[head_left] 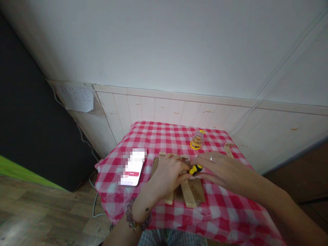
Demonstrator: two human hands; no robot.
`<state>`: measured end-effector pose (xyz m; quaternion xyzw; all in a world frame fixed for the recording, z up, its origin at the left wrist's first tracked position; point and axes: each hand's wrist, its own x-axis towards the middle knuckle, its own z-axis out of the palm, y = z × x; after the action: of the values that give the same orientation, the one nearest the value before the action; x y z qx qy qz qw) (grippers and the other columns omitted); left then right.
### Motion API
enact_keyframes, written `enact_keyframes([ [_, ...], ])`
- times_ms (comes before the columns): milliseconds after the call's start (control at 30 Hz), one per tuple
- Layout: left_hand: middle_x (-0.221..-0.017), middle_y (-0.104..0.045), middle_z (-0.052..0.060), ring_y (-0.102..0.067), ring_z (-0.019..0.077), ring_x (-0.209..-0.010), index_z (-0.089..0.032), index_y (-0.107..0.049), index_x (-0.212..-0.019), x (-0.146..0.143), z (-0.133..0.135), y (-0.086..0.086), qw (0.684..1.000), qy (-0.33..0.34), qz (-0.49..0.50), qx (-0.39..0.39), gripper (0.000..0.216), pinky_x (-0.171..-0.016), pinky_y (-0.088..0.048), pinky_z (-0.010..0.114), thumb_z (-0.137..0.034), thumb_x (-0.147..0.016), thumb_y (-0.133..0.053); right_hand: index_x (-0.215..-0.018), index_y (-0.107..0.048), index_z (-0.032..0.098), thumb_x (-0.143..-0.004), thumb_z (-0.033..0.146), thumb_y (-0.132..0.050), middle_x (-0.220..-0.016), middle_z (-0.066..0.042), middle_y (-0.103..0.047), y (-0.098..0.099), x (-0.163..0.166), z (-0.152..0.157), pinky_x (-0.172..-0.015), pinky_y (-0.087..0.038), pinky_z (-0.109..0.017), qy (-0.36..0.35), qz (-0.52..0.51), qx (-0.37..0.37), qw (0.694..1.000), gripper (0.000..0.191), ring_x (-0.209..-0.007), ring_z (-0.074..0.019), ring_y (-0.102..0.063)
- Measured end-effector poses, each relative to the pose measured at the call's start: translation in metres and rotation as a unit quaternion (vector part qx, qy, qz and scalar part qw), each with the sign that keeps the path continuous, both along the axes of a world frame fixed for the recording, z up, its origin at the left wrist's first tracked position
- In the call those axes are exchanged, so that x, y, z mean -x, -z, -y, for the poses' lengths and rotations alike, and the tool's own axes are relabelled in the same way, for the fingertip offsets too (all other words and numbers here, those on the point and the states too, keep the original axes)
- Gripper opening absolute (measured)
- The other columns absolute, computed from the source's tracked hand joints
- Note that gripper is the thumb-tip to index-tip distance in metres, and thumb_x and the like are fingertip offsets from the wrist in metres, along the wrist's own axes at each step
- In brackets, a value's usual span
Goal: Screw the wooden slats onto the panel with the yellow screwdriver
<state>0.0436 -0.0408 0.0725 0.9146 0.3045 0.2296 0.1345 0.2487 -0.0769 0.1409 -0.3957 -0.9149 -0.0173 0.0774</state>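
My right hand point(212, 164) is closed around the yellow and black handle of a screwdriver point(196, 169), which is tilted over some wooden pieces. From the other side my left hand point(173, 169) bends over the same pieces, its fingertips close to the screwdriver's front end. Its fingers are curled, and what they grip is mostly hidden. Under both hands lie light wooden strips point(189, 196) on a darker wooden board point(198, 189). The screwdriver's tip is out of sight behind my fingers.
A clear, yellow-based bit holder point(196, 140) stands toward the back of the checkered tablecloth point(159, 133). At left lies a phone point(133, 167) with its screen lit. A curved wooden piece point(228, 150) is at the right. The wall point(164, 109) borders the table's far edge.
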Motion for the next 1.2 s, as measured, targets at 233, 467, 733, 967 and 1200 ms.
enact_keyframes([
  [233,-0.096,-0.076,0.005,-0.068,0.0270,-0.098,-0.019,-0.073,-0.090,-0.002,0.002,-0.002,0.999,0.005,-0.035,-0.007,0.026,-0.090,-0.046,0.041,-0.045,-0.088,-0.075,-0.089,-0.067,0.017,-0.100,0.041,-0.054,-0.073,-0.005,-0.074,0.010,0.002,-0.001,-0.057,-0.041,-0.028,0.046,0.057,-0.052,0.996,0.029,-0.066,-0.0200,-0.070],
  [467,-0.103,-0.076,0.005,-0.067,0.0277,-0.102,-0.019,-0.073,-0.096,-0.001,0.001,0.001,1.000,-0.018,-0.003,-0.006,0.027,-0.094,-0.046,0.043,-0.043,-0.084,-0.080,-0.060,-0.070,0.017,-0.100,0.057,-0.043,-0.048,-0.008,-0.067,0.005,0.018,0.001,-0.050,-0.019,-0.032,0.119,0.161,-0.132,0.971,0.063,-0.042,-0.0187,-0.057],
  [733,-0.102,-0.076,0.003,-0.067,0.0260,-0.100,-0.024,-0.077,-0.090,0.001,0.001,0.000,1.000,-0.007,-0.014,0.010,0.011,-0.091,-0.045,0.041,-0.034,-0.088,-0.077,-0.109,-0.072,0.021,-0.096,0.055,-0.056,-0.095,-0.009,-0.079,-0.003,0.006,0.002,-0.070,-0.048,-0.033,0.019,0.027,-0.021,0.999,0.040,-0.084,-0.0241,-0.072],
  [967,-0.102,-0.077,0.005,-0.068,0.0284,-0.101,-0.022,-0.077,-0.092,0.001,0.000,0.004,1.000,0.001,-0.001,0.014,0.012,-0.090,-0.046,0.044,-0.032,-0.086,-0.080,-0.097,-0.067,0.019,-0.097,0.038,-0.060,-0.087,-0.006,-0.077,0.002,0.001,0.001,-0.064,-0.050,-0.030,0.048,-0.001,0.070,0.996,0.021,-0.075,-0.0219,-0.072],
  [1200,-0.109,-0.077,0.002,-0.068,0.0268,-0.104,-0.027,-0.074,-0.108,0.023,0.007,0.001,0.993,-0.019,0.097,0.062,0.016,-0.096,-0.046,0.045,-0.031,-0.093,-0.072,-0.084,-0.075,0.017,-0.100,0.046,-0.048,-0.059,-0.008,-0.071,0.018,0.011,-0.001,-0.053,-0.040,-0.028,0.094,0.084,-0.122,0.985,0.042,-0.053,-0.0201,-0.065],
])
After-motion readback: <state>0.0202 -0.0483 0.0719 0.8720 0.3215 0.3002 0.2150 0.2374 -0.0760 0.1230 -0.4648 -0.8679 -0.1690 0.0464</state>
